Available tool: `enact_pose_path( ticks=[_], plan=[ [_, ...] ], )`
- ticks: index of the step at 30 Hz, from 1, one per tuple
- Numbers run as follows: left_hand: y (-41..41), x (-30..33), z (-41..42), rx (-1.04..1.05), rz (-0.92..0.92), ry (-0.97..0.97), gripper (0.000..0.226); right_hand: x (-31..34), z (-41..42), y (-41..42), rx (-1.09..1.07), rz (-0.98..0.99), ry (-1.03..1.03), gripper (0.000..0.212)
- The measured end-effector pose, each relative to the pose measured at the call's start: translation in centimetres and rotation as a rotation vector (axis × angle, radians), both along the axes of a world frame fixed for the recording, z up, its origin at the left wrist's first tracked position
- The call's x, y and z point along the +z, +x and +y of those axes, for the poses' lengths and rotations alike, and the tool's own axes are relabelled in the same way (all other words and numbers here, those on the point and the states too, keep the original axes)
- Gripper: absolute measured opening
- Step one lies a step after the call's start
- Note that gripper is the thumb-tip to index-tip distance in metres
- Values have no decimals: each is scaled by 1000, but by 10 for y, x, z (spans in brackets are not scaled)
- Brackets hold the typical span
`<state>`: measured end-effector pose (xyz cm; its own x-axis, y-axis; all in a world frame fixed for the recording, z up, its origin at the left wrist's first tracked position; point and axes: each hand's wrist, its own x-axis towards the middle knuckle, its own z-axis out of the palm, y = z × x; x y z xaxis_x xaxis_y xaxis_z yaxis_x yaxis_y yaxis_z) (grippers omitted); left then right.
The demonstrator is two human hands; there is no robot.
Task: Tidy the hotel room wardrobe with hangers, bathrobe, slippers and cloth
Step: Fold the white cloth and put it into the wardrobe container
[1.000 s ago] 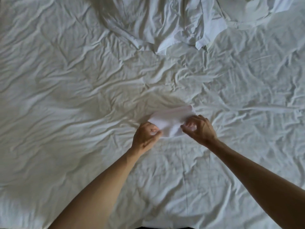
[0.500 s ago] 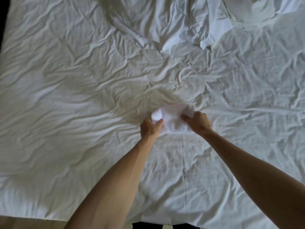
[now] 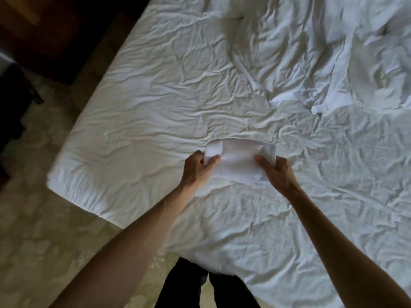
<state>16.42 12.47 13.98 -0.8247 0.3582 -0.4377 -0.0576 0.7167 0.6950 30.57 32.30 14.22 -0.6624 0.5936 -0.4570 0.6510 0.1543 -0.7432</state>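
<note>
A small folded white cloth (image 3: 239,160) is held over the bed, its ends curled up. My left hand (image 3: 196,166) pinches its left end between thumb and fingers. My right hand (image 3: 277,172) grips its right end, thumb on top. Whether the cloth touches the sheet below, I cannot tell. A crumpled white garment, perhaps the bathrobe (image 3: 311,63), lies bunched at the far right of the bed.
The bed (image 3: 144,103) has a wrinkled white sheet; its corner sits at the lower left. Pale patterned carpet (image 3: 40,230) lies left of it. Dark wooden furniture (image 3: 44,23) stands at the top left. My dark trouser legs (image 3: 200,287) stand at the bed's near edge.
The cloth has been drawn out wider between my hands. The view has swung left, bringing the bed's corner, the carpet and the dark furniture into sight.
</note>
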Motion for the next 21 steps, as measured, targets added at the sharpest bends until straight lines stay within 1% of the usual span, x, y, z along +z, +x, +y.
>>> enact_pose_path(
  ticks=[4, 8, 11, 14, 16, 19, 21],
  plan=[
    [-2, 55, -79, 129, 71, 16, 44, 45, -60, -30, 126, 56, -11, 60],
    [6, 95, -179, 334, 102, 43, 45, 91, -145, -63, 297, 66, -14, 65],
    [23, 119, -264, 516, 99, 123, 48, 118, -220, -79, 439, 80, -26, 58],
    [51, 135, -354, 679, 117, 193, 50, 144, -306, -84, 546, 110, -38, 60],
    [74, 150, -413, 755, 136, 202, 46, 162, -366, -82, 625, 114, -52, 54],
    [113, 172, -500, 827, 178, 214, 34, 183, -458, -75, 736, 144, -70, 47],
    [138, 184, -558, 889, 216, 218, 33, 194, -520, -69, 818, 177, -81, 42]
  ],
)
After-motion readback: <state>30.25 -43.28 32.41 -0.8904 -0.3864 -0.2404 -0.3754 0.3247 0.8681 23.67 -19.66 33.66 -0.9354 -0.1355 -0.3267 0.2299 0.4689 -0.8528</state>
